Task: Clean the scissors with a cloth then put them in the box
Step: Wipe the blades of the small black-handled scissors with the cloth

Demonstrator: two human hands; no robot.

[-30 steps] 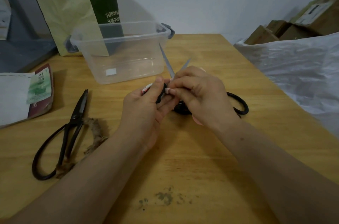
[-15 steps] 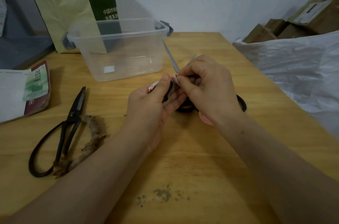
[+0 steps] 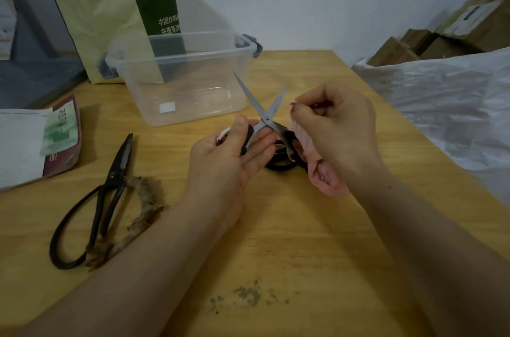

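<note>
Two open scissors [image 3: 266, 113] blades point away toward box [image 3: 193, 82].

Silver-bladed scissors [image 3: 265, 113]; pink cloth [image 3: 320, 168]; clear box [image 3: 187, 79] with grey latches at 11 o'clock; black iron shears [image 3: 93, 204] at 9 o'clock; honey-yellow table [image 3: 303, 240]

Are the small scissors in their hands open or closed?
Open. The small scissors' two blades spread in an X above the pivot, tips apart, pointing toward the clear box. The left hand holds them.
</note>
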